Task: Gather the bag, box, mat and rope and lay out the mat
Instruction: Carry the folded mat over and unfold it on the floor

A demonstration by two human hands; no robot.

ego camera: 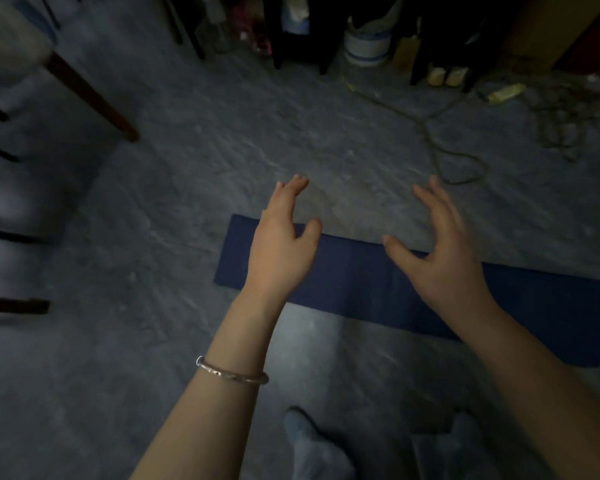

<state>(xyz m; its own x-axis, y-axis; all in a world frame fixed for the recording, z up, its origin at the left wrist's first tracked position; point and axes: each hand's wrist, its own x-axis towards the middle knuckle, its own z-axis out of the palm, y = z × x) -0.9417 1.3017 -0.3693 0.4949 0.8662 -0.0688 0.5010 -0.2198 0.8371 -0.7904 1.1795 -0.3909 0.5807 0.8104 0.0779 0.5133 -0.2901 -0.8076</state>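
My left hand point(278, 247) and right hand point(444, 258) hover spread, empty; unfolding the mat point(534, 306) could snag the rope point(459, 182) at one o'clock.

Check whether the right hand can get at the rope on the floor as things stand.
Probably yes: the right hand is open and empty over the mat, and the rope has its near loop on bare floor just past the fingers.

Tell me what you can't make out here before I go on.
Head view only.
Mat: parts covered by left hand and right hand; contact with it unclear.
Rope: far tangle dim, blurred, near the right edge.
Bag, box: not identifiable in the dark, blurred clutter along the top edge.
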